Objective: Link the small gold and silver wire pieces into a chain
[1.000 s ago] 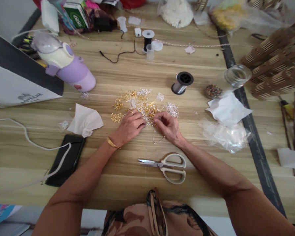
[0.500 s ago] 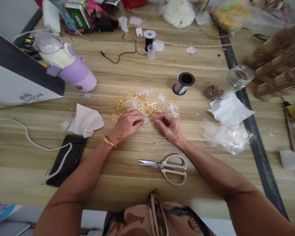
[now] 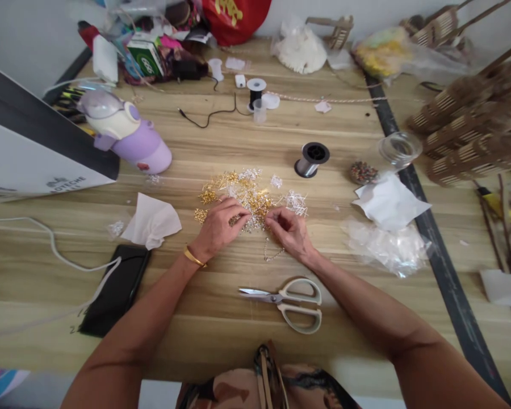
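A loose pile of small gold and silver metal findings (image 3: pixel 247 190) lies in the middle of the wooden table (image 3: pixel 221 318). My left hand (image 3: pixel 218 226) rests at the pile's near edge, fingers curled down into the pieces. My right hand (image 3: pixel 290 230) sits beside it, fingertips pinched together over something tiny that I cannot make out. A short thin chain (image 3: pixel 272 253) lies on the wood just under my right hand. Cream-handled scissors (image 3: pixel 289 298) lie shut between my forearms, nearer to me.
A silver wire spool (image 3: pixel 310 159) and a dish of beads (image 3: pixel 363 171) sit behind right. White paper (image 3: pixel 389 201) and a clear bag (image 3: pixel 387 244) lie right. A tissue (image 3: pixel 151 221), black phone (image 3: pixel 117 289), white cable and purple bottle (image 3: pixel 128 139) lie left.
The camera has tilted up, so more of the table's far end shows. Both hands stay at the pile, with small finger movements only.
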Motion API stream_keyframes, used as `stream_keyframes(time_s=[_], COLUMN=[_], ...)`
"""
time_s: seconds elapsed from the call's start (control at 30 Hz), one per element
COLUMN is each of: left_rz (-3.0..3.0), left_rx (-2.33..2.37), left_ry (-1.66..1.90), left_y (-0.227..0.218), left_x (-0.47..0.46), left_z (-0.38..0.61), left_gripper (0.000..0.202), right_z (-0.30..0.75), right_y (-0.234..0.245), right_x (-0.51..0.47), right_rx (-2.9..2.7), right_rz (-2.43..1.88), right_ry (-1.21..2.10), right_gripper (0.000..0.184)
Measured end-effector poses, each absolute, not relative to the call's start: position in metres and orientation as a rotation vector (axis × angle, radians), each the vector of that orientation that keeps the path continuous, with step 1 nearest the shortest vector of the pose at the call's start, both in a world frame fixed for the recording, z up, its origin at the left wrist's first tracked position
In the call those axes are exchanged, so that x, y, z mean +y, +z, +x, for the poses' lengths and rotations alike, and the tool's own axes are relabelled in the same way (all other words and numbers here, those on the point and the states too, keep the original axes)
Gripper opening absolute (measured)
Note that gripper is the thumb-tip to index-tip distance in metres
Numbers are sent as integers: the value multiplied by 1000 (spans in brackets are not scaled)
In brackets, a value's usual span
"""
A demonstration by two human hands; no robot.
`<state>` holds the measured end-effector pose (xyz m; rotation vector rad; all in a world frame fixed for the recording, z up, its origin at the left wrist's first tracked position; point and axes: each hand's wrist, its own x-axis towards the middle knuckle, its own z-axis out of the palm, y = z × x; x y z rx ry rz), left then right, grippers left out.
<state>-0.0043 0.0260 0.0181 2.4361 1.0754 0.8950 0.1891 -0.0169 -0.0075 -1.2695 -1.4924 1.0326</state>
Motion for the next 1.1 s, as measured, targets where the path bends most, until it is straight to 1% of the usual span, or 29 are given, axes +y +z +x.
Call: stream_keyframes(time_s=[0.1, 0.33, 0.5, 0.6, 0.87, 1.1], left_rz=[2373, 2394, 2390, 2427, 2487, 2452], left_rx=[1112, 1245, 1396, 1409, 1403, 1382], left_ry=[931, 827, 825, 773, 798, 720], left_y=[21, 28, 16, 6, -3, -7], left_x=[30, 64, 106, 121, 132, 135], left_z=[-4, -2, 13, 22, 34, 33], left_gripper=[11, 10, 9, 10, 12, 13], right_z=[189, 189, 189, 189, 189, 189], right_y=[-8, -8, -11, -13, -13, -11], right_x=[-17, -17, -18, -18, -18, -18], right_rx=[-1490, -1479, -1472, -1459, -1465, -1475], right_rz=[-1264, -1265, -1267, -1257, -1240, -1243], right_ry=[1046, 1048, 1068, 1079, 1073, 1063], right_gripper=[15, 15, 15, 14, 16, 15])
